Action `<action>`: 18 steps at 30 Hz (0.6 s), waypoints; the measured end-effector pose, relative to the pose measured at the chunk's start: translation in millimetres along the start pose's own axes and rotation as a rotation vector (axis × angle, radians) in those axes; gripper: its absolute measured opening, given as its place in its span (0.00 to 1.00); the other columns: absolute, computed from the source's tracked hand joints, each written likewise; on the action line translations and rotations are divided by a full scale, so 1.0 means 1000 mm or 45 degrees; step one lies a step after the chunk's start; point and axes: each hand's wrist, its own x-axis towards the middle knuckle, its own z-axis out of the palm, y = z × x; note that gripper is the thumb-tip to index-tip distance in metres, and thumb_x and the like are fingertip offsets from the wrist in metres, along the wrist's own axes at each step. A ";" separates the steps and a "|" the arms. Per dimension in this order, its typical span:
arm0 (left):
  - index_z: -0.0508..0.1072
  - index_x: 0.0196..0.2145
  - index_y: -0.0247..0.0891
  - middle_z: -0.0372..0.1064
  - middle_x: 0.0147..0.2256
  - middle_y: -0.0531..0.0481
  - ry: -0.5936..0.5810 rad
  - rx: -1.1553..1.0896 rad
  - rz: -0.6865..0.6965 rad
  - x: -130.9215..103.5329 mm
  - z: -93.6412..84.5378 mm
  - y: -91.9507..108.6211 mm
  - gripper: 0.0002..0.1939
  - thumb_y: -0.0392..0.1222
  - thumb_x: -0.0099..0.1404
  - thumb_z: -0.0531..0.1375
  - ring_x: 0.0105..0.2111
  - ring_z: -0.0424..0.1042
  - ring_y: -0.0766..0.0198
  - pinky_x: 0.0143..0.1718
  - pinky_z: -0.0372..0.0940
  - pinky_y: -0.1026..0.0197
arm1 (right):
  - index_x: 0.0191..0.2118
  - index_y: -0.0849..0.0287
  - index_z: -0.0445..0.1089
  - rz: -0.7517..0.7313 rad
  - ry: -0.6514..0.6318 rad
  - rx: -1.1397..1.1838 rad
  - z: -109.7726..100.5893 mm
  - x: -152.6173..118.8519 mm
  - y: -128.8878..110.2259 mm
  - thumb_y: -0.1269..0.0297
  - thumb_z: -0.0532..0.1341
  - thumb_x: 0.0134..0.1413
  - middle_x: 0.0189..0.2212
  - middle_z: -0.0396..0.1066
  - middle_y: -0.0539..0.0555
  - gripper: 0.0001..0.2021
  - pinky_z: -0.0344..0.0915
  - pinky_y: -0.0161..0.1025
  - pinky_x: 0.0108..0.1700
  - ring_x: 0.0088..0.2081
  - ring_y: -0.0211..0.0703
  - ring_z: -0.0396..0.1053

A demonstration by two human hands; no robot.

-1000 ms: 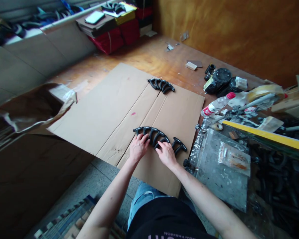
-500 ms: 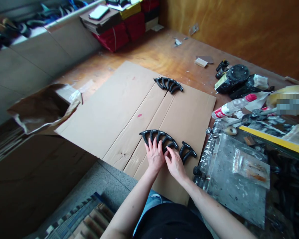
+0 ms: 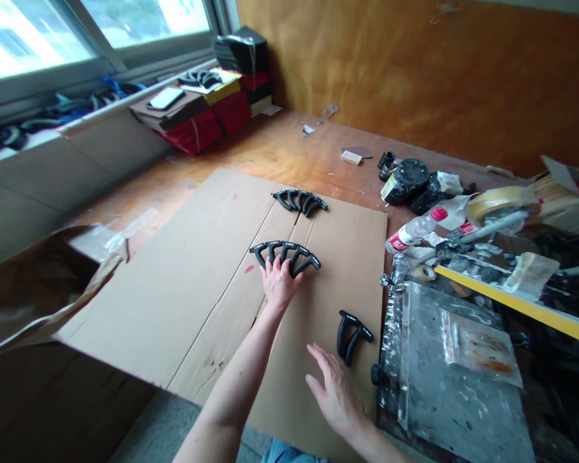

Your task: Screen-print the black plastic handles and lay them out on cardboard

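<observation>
On the cardboard sheet (image 3: 212, 257), I see my hands well apart: the left hand (image 3: 278, 283) has its fingers on the curved row of black handles (image 3: 289, 248) near the sheet's middle, gripping or merely touching I cannot tell. The right hand (image 3: 335, 389), fingers loosely spread and bare, is nearer the black pair (image 3: 358, 325), just beyond its fingertips toward the sheet's right edge, bar slanting from far left to near right.

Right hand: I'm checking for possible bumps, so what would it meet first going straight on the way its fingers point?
Probably the left hand, around its wrist, after the right hand crosses some cardboard. Its height is unclear, so it might pass above.
</observation>
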 end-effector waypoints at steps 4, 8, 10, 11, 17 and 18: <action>0.74 0.51 0.39 0.66 0.57 0.38 -0.050 -0.020 -0.044 0.086 0.015 0.022 0.27 0.56 0.58 0.61 0.61 0.55 0.38 0.61 0.51 0.36 | 0.61 0.52 0.65 0.080 0.012 0.070 -0.002 -0.010 0.007 0.75 0.58 0.51 0.60 0.65 0.55 0.30 0.62 0.51 0.63 0.62 0.50 0.61; 0.73 0.52 0.36 0.64 0.58 0.36 -0.095 -0.009 -0.072 0.109 0.031 0.032 0.29 0.57 0.59 0.61 0.62 0.52 0.37 0.61 0.48 0.34 | 0.62 0.53 0.64 0.118 -0.009 0.124 -0.005 -0.011 0.019 0.74 0.56 0.52 0.62 0.63 0.56 0.30 0.67 0.48 0.59 0.63 0.50 0.61; 0.69 0.57 0.39 0.59 0.62 0.37 -0.069 -0.022 -0.033 0.105 0.034 0.030 0.32 0.59 0.60 0.59 0.64 0.50 0.37 0.61 0.48 0.34 | 0.62 0.53 0.64 0.128 -0.031 0.139 -0.006 -0.010 0.024 0.73 0.56 0.53 0.62 0.62 0.56 0.29 0.68 0.46 0.58 0.63 0.49 0.60; 0.66 0.61 0.41 0.55 0.65 0.38 -0.046 -0.040 -0.010 0.102 0.034 0.028 0.34 0.61 0.61 0.57 0.65 0.48 0.37 0.61 0.49 0.34 | 0.62 0.54 0.64 0.130 -0.043 0.148 -0.007 -0.010 0.025 0.73 0.55 0.54 0.62 0.62 0.56 0.28 0.68 0.45 0.58 0.63 0.49 0.61; 0.63 0.63 0.41 0.54 0.64 0.37 0.125 -0.097 -0.204 0.101 0.021 0.001 0.31 0.58 0.69 0.48 0.64 0.54 0.48 0.61 0.54 0.47 | 0.61 0.55 0.66 0.127 -0.097 0.192 -0.012 -0.007 0.018 0.72 0.55 0.54 0.61 0.64 0.57 0.27 0.70 0.43 0.56 0.59 0.49 0.65; 0.66 0.61 0.40 0.60 0.61 0.36 0.122 -0.092 -0.253 0.104 0.019 -0.004 0.29 0.56 0.69 0.47 0.61 0.59 0.49 0.59 0.56 0.48 | 0.60 0.55 0.66 0.129 -0.113 0.192 -0.013 -0.006 0.016 0.72 0.55 0.54 0.61 0.64 0.57 0.27 0.70 0.43 0.55 0.59 0.49 0.66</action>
